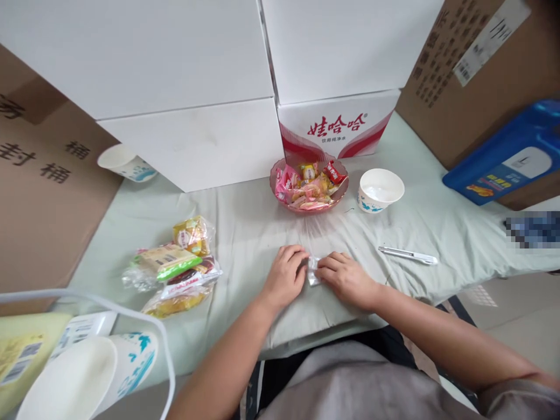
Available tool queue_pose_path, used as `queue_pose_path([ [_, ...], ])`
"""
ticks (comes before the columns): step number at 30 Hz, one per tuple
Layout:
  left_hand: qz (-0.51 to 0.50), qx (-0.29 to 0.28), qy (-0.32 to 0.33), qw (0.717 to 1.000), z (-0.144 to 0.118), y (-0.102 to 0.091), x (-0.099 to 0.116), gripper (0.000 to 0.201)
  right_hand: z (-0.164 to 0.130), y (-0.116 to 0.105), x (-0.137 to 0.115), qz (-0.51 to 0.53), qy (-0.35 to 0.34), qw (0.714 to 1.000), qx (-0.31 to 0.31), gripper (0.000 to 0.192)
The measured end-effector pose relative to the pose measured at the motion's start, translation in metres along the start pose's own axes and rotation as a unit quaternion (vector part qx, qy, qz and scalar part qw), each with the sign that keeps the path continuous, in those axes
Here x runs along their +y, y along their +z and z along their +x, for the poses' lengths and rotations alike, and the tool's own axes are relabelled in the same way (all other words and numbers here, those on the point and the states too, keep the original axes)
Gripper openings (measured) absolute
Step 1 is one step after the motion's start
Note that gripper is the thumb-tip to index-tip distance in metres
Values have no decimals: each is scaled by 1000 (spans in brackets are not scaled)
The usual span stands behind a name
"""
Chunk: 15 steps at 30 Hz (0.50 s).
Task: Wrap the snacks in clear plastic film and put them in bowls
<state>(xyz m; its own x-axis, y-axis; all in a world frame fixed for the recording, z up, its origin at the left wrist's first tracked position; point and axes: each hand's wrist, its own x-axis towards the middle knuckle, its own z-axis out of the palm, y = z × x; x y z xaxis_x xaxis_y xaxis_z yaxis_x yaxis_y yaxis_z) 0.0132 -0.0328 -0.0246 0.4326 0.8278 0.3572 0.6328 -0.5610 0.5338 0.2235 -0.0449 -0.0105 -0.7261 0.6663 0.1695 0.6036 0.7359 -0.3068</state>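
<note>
Where both meet, left hand [284, 277] and right hand [345, 279] pinch clear wrapper [313, 272]

The small clear wrapper [313, 272] shows only as a sliver between the left hand [284, 277] and the right hand [347, 279]; their fingers [294, 255] cover most of it, and what it holds cannot be told. A patch at the right edge [534, 228] is blurred out. The paper cup [83, 373] and yellow packet [21, 356] at the lower left are cut off by the frame. The print on the snack bags [175, 265] is too small to read.
</note>
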Motion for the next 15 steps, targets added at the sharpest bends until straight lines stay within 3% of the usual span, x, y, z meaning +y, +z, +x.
queue_pose_path([
  [2,-5,4,-2,1000,0,0,-2,27,-4,-7,11,1,5,1000,-8,22],
  [4,-5,0,-1,1000,0,0,-3,22,-8,-27,33,-9,31,998,53,26],
  [7,2,-11,1,1000,2,1,-3,18,-7,-76,77,-75,163,961,210,27],
  [8,3,-13,1,1000,2,1,-3,17,-3,-93,92,-105,221,943,225,26],
  [10,3,-16,0,1000,4,2,-2,17,10,-123,120,-148,331,917,168,26],
  [12,1,-20,-2,1000,5,1,-2,17,29,-138,144,-153,406,901,-7,25],
  [14,-2,-25,-5,1000,5,1,-2,18,49,-139,163,-133,417,880,-182,22],
  [15,-4,-27,-7,1000,5,0,-2,18,58,-136,170,-122,411,873,-232,20],
])
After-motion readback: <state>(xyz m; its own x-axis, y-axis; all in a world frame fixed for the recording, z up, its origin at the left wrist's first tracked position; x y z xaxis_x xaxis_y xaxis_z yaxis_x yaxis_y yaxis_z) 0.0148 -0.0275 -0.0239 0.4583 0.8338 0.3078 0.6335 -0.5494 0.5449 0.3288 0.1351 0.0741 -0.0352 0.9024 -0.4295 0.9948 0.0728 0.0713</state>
